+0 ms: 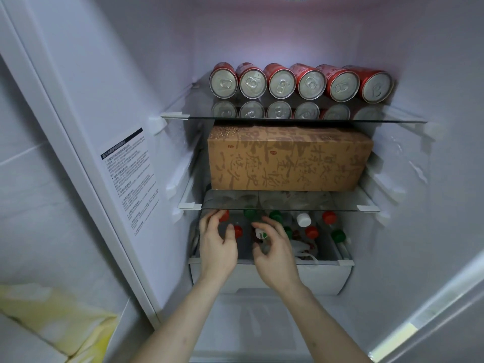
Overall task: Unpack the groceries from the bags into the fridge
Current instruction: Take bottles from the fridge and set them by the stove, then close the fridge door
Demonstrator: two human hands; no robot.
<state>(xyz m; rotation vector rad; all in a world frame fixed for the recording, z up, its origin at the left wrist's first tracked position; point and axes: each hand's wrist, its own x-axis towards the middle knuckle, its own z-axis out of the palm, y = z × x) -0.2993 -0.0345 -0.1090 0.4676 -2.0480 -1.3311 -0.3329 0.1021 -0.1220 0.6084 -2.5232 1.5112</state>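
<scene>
You are looking down into an open fridge [262, 43], both bare arms reaching to its lowest glass shelf [345, 262].

Your left hand [218, 247] rests among the bottles at the shelf's left side, fingers loosely spread and curved. It seems to steady or nudge a red-capped bottle [237, 231] just beside the thumb, but whether it truly grips anything cannot be told.

Your right hand [273, 254] is curled around a small bottle with a white and green cap [260, 233], thumb and fingers closing narrowly on it. It is probably being set upright in a gap between its neighbours, so the shelf packs tightly and nothing tips.

Around your hands stand more bottles seen from above, mostly as caps: green [275, 215], white [303, 219] and red [329, 216]. Their bodies are clear and blur into the shelf, so the count and labels are hard to make out. Something white and crumpled [303, 251] lies right of your right hand, possibly packaging.

Above, a brown printed cardboard box [289, 158] fills the middle shelf. On the top shelf a row of red cans [301, 81] lies on its side, ends facing you.

At lower left, a yellow bag [60, 318] is cut off by the frame; its contents are hidden. A printed label [128, 179] on the inner wall is too small to read.
</scene>
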